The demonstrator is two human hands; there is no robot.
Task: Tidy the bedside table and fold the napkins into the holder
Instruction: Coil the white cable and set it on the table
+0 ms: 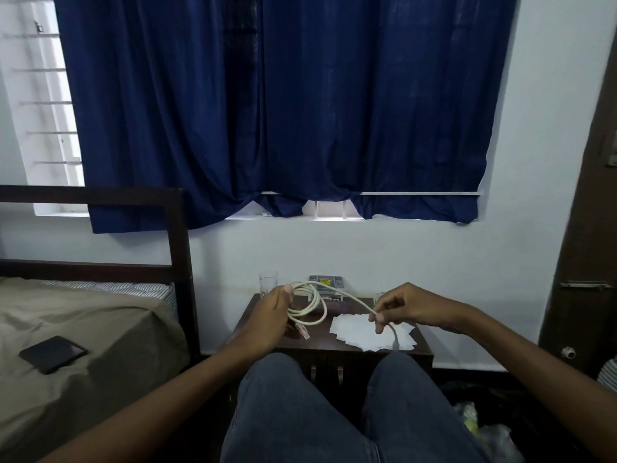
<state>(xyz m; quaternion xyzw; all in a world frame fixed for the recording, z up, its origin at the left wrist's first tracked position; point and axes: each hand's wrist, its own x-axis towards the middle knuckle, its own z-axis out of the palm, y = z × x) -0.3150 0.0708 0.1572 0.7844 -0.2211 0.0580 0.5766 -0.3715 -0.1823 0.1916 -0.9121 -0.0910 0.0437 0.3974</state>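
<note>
Just below the middle of the frame, both hands are busy with a pale network cable (309, 324) held above the dark tabletop (319, 337). The left hand (277, 312) has its fingers curled round a bundle of a few loose loops, with a clear plug (304, 333) dangling under it. The right hand (405, 305) pinches the free run of the cable between thumb and fingertips. The other end hangs below that hand, over the napkins (360, 332).

The napkins lie in a loose, overlapping white heap on the right half of the tabletop, not yet folded. At the back edge stand a clear glass (268, 283), left of centre, and a grey box (325, 283) in the middle. Whether either serves as the holder cannot be told.

The cable looks light but springy. Its loops will likely try to open, so the coil is best held where the turns cross, with the free run fed in through a sliding pinch. The plug's latch tab is probably brittle and no place to pull.

The napkins seem thin, limp and easily creased or blown about. Each is best lifted by a corner or edge with a light pinch, one sheet at a time.

A dark phone (52, 354) lies on the bed (100, 329) at lower left.
</note>
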